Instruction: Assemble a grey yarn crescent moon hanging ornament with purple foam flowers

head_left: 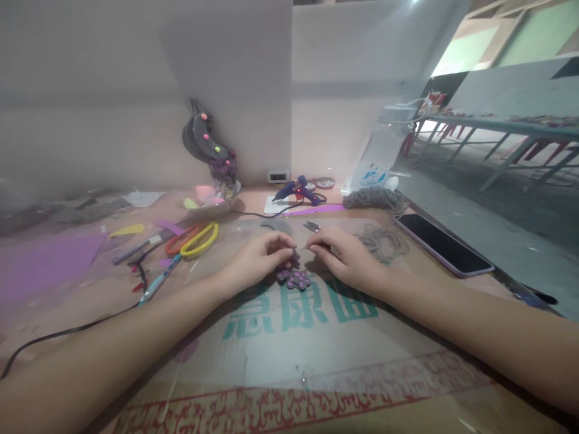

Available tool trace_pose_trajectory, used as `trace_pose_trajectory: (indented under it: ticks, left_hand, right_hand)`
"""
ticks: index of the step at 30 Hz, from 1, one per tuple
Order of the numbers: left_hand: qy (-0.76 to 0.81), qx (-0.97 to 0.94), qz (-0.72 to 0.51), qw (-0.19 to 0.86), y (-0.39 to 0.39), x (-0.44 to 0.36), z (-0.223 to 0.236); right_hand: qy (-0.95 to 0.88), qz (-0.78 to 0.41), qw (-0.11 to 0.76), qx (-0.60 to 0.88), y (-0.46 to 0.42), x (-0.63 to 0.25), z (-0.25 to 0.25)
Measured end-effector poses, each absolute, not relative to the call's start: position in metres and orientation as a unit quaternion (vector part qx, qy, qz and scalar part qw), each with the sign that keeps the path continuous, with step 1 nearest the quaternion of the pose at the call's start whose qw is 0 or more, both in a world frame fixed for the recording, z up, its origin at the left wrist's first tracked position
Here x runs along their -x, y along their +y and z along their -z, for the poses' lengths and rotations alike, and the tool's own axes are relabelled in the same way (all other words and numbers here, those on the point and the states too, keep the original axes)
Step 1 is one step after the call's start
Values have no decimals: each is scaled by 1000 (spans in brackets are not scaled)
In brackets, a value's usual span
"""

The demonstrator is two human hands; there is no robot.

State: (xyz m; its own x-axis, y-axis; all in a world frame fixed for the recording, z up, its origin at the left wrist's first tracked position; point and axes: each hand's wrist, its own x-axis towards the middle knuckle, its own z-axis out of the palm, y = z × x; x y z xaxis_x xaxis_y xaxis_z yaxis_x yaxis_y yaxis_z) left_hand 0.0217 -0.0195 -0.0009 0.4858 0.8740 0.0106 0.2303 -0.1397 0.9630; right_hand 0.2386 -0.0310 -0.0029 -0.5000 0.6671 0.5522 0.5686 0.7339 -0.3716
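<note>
My left hand [262, 256] is closed in a pinch on a purple-and-grey flower-like cluster [296, 279], which hangs below the fingertips over the covered table. A short way to its right, my right hand [341, 256] pinches the end of a thin, pale strand [306, 248]; its far end is too small to follow. Just beyond the hands lie a grey crescent-shaped piece [277, 225] and the metal tips of a small tool [312, 226]. Loose grey yarn [384, 242] is spread beside my right hand.
Scissors with orange and yellow handles [199, 240] and a blue pen [160, 280] lie left. Behind are a blue glue gun [296, 190], a decorated grey crescent [203, 137] and a yarn bundle [374, 198]. A phone [446, 244] rests at the right edge; a black cable [76, 328] crosses left.
</note>
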Motion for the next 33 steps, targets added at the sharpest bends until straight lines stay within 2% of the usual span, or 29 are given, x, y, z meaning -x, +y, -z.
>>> trace_pose_trajectory:
  ticks: [7,15,22,29,33]
  left_hand:
    - [386,-731,-335,453,-20,-21,4]
    - [418,-723,-340,433,-23,-21,-1]
    - [375,-751,-366,402,-24,-20,3]
    - [403,-800,-333,294,-28,-20,-5]
    - [379,-825,-316,275,-28,-20,-6]
  right_hand:
    - [-863,-67,340,367,-29,-237,5]
    - [-861,-83,334,374,-32,-238,6]
    - [-865,-83,324,374,-32,-237,4]
    - [-863,-67,329,377,-33,-237,4]
    - [-872,-52,329,359,-33,-238,4]
